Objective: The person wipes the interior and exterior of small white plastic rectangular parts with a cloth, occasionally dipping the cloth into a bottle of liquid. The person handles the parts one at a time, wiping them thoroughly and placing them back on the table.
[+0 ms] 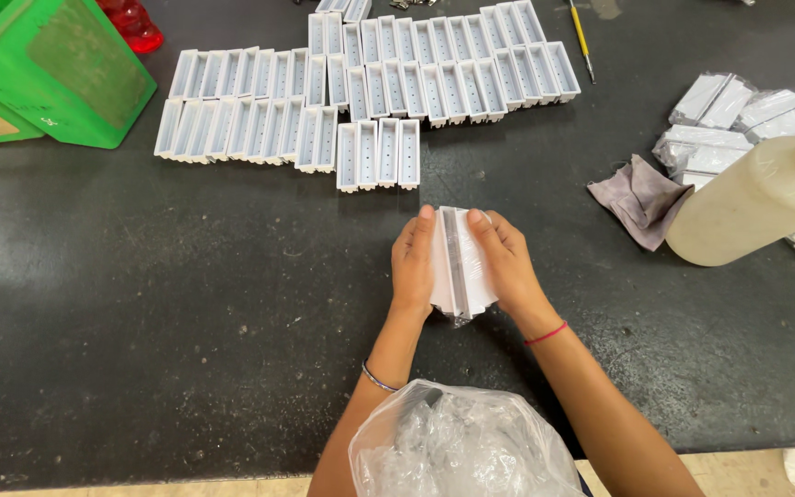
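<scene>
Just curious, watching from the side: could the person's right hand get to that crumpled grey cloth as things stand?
Probably yes, once it lets go. The right hand now presses the white plastic-wrapped pack together with the left hand. Only bare dark tabletop lies between it and the grey cloth.

1. Two hands hold one wrapped pack: the left hand (413, 267) and the right hand (506, 267) press its sides.
2. One pack of white trays (458, 262) sits between them; it seems to hold two trays, though the wrap blurs this.
3. Open white trays (370, 97) lie in rows on the black table (140, 276): roughly fifty; an exact count cannot be made.
4. One green bin (48, 69).
5. One red object (132, 23), partly cut off.
6. One yellow-handled tool (581, 37).
7. One pale plastic bottle (756, 198).
8. One grey cloth (641, 198).
9. Several wrapped packs (738, 120) at the right, at least five.
10. One clear plastic bag (462, 446).
11. Two wristbands: one red cord (546, 333), one metal bangle (377, 377).
</scene>
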A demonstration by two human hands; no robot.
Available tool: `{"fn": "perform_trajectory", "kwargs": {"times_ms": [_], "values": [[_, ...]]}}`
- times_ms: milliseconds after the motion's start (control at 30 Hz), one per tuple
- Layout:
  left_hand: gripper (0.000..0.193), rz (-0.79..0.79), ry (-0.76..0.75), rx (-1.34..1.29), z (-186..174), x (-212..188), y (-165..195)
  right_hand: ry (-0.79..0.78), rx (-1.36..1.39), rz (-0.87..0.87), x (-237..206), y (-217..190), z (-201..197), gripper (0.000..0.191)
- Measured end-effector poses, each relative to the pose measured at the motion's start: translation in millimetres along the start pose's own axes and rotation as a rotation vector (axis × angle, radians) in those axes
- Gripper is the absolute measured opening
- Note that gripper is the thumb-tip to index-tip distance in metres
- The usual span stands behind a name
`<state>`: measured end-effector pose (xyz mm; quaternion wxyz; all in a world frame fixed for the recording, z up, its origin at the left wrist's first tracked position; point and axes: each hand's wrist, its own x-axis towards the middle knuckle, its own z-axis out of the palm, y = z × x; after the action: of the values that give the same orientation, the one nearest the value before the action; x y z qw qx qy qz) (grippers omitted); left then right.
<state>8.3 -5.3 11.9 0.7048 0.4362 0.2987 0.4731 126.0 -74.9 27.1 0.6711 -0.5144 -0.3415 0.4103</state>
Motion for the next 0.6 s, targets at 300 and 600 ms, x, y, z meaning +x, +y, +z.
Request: {"fn": "perform_trajectory", "kwargs": {"times_ms": [300,600], "values": [[0.052,-0.125,0.011,-0.044,-2.6,1.4,-1.1,-0.016,0.054,0.145,1.6,4.2,-1.9,0.043],[0.049,0.269,0.251,0.740,-1.1,-10.8,16.3,0.079,-0.590,-0.094,-9.2,-11.8,3.2,0.034]]}}
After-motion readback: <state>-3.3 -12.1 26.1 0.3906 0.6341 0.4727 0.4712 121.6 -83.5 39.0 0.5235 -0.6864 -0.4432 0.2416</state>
